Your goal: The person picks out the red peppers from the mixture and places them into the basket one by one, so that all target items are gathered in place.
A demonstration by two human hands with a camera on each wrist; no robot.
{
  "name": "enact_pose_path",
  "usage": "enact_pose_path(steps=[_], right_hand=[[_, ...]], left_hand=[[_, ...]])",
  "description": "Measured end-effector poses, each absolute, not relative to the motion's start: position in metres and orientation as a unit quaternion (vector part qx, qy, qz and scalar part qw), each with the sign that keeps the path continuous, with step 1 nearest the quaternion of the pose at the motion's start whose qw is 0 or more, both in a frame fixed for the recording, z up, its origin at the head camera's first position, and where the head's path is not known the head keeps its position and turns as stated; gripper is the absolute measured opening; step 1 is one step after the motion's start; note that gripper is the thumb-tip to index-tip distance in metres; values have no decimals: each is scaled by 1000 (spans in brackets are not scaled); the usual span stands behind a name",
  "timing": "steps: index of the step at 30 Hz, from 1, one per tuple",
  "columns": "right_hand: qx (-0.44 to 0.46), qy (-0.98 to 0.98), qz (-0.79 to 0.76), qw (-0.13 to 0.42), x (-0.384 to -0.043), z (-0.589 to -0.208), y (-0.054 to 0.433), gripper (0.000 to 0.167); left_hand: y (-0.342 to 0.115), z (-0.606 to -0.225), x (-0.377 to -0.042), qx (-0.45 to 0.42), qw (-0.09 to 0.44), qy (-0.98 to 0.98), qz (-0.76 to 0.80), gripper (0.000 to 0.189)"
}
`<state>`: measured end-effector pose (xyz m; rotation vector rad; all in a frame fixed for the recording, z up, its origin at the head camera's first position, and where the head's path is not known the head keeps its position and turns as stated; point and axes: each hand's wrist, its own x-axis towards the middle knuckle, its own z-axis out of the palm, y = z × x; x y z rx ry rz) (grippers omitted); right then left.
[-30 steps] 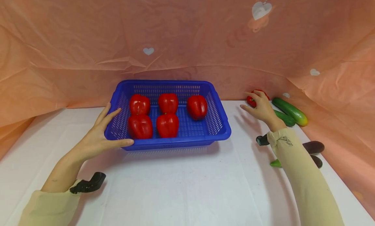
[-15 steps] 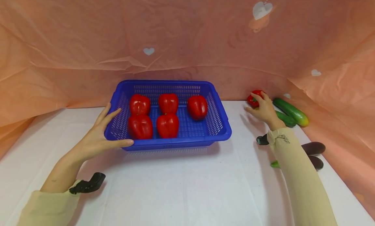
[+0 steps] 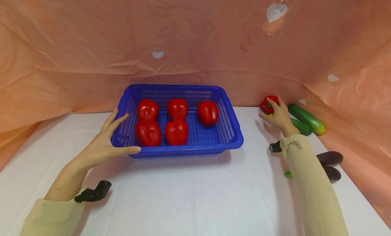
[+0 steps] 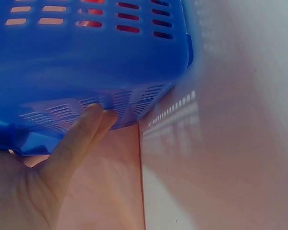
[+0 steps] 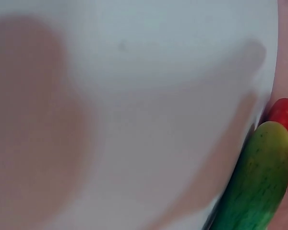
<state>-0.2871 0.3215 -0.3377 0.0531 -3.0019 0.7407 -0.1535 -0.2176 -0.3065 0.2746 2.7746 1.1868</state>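
In the head view, my left hand (image 3: 99, 146) rests at the left end of a blue plastic basket (image 3: 177, 148), thumb along the front rim and fingers spread. The left wrist view shows fingers (image 4: 74, 143) outside the slotted basket wall (image 4: 110, 62). Several red bell peppers (image 3: 148, 132) stand in the basket. To the right, my right hand (image 3: 278, 117) hovers with parted fingers by another red bell pepper (image 3: 266, 105) at the back. A green cucumber (image 3: 300, 126) lies partly beneath this hand; its yellowish tip (image 5: 271, 139) shows in the right wrist view. Contact cannot be told.
A second cucumber (image 3: 305, 118) lies along the back right edge. Two dark eggplants (image 3: 331, 158) sit nearer on the right, partly behind my forearm. A peach cloth backdrop (image 3: 195, 35) borders the white table (image 3: 189, 195).
My right hand has shifted slightly right and toward me, uncovering more of the back pepper. The left hand and basket stay together; the view has shifted slightly.
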Motion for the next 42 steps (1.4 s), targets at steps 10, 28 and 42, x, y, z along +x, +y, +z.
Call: enact_pose_path(steps=[10,28,42], right_hand=[[-4,-969,246,6,-290,-339,324,86],[11,-979,195,62,-296,-335,322,82],[17,-981,190,24,-293,-333,319,74]], left_hand=[[-216,-308,-152,92,56,911,399,109],[-217,-305,-152,88,53,915,391,109],[-216,-305,-151,90,47,912,398,110]])
